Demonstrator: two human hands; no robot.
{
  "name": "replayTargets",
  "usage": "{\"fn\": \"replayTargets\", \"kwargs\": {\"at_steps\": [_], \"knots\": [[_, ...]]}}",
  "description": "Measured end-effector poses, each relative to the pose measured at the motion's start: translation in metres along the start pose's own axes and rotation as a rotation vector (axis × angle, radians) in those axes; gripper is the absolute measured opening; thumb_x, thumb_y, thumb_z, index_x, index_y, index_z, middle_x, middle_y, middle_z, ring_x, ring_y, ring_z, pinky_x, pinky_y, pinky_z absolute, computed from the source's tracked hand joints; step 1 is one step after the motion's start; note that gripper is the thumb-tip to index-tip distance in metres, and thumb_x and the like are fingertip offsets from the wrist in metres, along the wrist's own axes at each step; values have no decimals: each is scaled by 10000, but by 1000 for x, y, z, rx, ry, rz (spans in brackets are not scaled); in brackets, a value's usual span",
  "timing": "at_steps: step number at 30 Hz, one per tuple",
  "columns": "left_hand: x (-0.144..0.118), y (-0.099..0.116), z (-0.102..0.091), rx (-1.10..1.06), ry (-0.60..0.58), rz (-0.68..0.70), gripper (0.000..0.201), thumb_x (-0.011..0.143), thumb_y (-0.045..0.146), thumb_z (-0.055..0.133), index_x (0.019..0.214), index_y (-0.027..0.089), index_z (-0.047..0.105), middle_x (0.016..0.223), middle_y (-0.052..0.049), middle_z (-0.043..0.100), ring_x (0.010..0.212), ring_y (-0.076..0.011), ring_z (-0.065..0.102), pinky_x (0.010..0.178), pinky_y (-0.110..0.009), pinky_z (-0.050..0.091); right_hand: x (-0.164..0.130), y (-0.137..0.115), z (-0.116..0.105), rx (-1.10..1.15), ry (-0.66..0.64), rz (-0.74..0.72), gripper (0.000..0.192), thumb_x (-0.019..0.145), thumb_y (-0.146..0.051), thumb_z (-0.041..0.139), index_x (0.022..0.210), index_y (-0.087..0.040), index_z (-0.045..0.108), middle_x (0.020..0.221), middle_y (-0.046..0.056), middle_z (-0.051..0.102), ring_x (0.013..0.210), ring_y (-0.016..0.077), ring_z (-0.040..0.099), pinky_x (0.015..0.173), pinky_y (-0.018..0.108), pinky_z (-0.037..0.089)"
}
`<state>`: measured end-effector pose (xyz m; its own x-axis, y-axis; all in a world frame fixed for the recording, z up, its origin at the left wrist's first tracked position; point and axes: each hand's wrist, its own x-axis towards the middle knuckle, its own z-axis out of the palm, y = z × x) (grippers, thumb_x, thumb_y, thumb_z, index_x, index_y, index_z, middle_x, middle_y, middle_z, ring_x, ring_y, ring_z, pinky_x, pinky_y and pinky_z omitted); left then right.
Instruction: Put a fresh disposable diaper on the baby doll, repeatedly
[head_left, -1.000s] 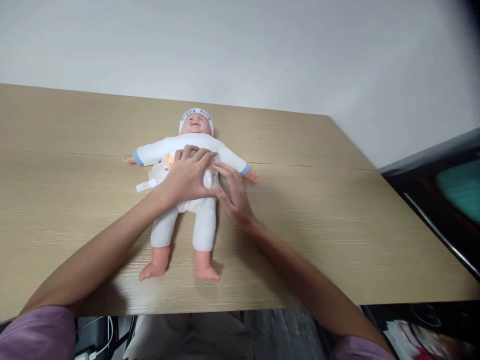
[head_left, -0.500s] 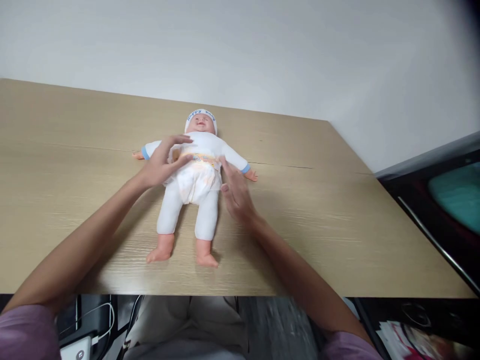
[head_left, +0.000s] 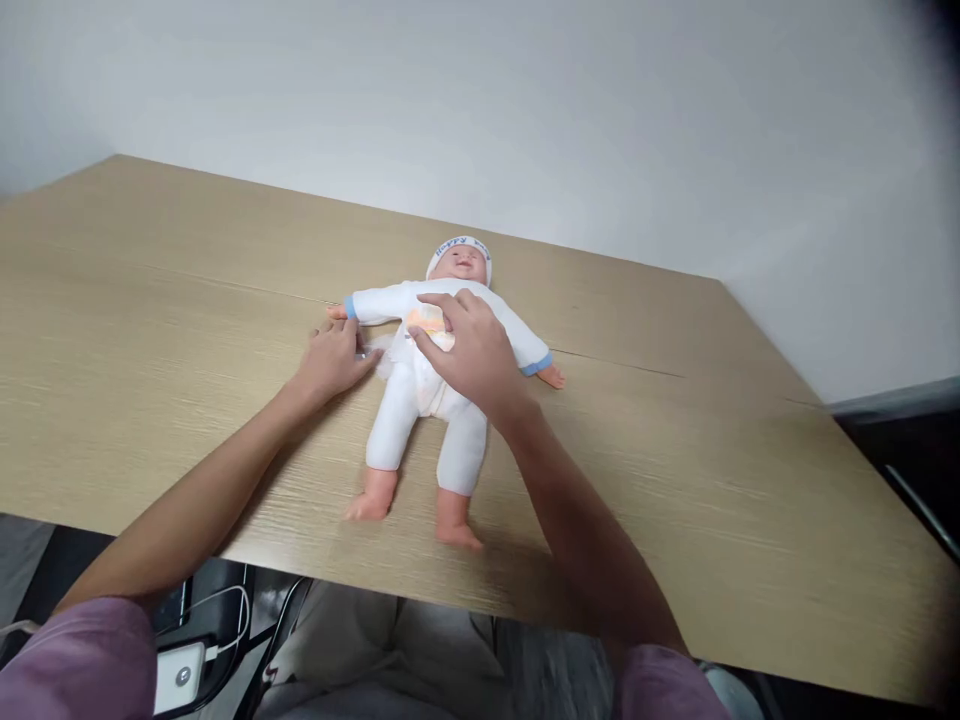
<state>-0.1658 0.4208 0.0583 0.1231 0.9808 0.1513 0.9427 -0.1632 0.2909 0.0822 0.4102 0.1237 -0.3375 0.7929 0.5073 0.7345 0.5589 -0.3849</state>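
Observation:
A baby doll (head_left: 397, 420) in a white suit and a blue-trimmed cap lies on its back on a light wooden table (head_left: 675, 480), head toward the wall. A white diaper (head_left: 427, 385) with an orange print is around its waist. My right hand (head_left: 469, 355) rests flat on the doll's belly over the diaper's front. My left hand (head_left: 334, 360) is at the doll's left side, its fingers pinched on the diaper's side tab by the hip. The tab itself is mostly hidden under my fingers.
A white wall stands behind the table. Below the near table edge are my lap, a white device (head_left: 180, 678) and cables (head_left: 225, 620) on the floor. A dark piece of furniture (head_left: 915, 470) sits at the right edge.
My right hand moved from beside the doll's hip onto its belly. My left hand dropped from its chest to the diaper's side. The view shifted left.

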Motion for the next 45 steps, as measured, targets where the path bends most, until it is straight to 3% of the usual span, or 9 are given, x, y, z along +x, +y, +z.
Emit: {"fn": "replayTargets", "kwargs": {"at_steps": [9,12,16,20,24,29,33,40,45], "knots": [[11,-18,-27,-160,-257,-92,438,922,578,693,675,229,597,717,-56,679,699,-238,596,689,-356,389,-1,0,33,-127,-74,54,561,1022,-350,702,1553,-175,660,1244,159,753,1139,368,640,1040,502,512],[19,-21,-42,-483,-336,-106,423,887,565,688,662,228,567,669,-19,582,639,-181,489,666,-326,355,0,0,34,-100,-77,75,596,1012,-346,708,1569,-153,622,1332,175,752,1225,386,639,1101,529,501],[30,-3,-55,-837,-299,-75,455,904,553,713,652,217,538,668,-7,495,654,-153,424,682,-318,339,0,0,36,-53,-70,94,747,1007,-385,742,1671,-139,504,1375,195,743,1258,399,638,1123,556,496],[40,42,-43,-1023,-282,-68,427,878,484,762,645,207,534,656,12,451,631,-133,391,662,-313,316,-1,1,37,-20,-60,72,887,995,-476,764,1748,-170,409,1406,207,735,1245,420,641,1108,593,504],[50,70,-24,-1099,-293,13,407,913,494,726,672,194,595,684,-15,523,659,-152,446,643,-313,344,0,6,36,15,-60,91,830,1022,-449,706,1753,-184,417,1275,187,765,1183,405,657,1061,568,531],[53,52,-15,-1268,-316,79,419,999,608,696,910,203,636,870,-33,635,692,-147,546,650,-296,457,3,17,35,111,-52,105,588,1135,-380,481,1698,-211,502,1207,161,771,1101,350,676,1009,500,543],[51,41,-4,-1288,-198,-1,462,956,565,828,1162,235,581,1019,-11,632,748,-133,612,638,-269,504,4,20,33,148,-63,135,571,1107,-278,449,1667,-222,543,1035,103,742,976,299,673,915,425,535],[56,38,13,-1187,-211,157,573,947,740,786,939,214,559,763,39,523,634,-116,487,575,-268,386,3,19,29,143,-51,153,512,1056,-229,497,1551,-207,623,946,52,703,904,264,640,841,371,479],[57,40,17,-1180,-160,116,529,986,704,749,925,230,522,720,57,473,614,-122,433,586,-271,365,6,16,26,193,-8,181,557,971,-100,533,1519,-159,618,912,15,670,856,220,612,852,352,484]]}}
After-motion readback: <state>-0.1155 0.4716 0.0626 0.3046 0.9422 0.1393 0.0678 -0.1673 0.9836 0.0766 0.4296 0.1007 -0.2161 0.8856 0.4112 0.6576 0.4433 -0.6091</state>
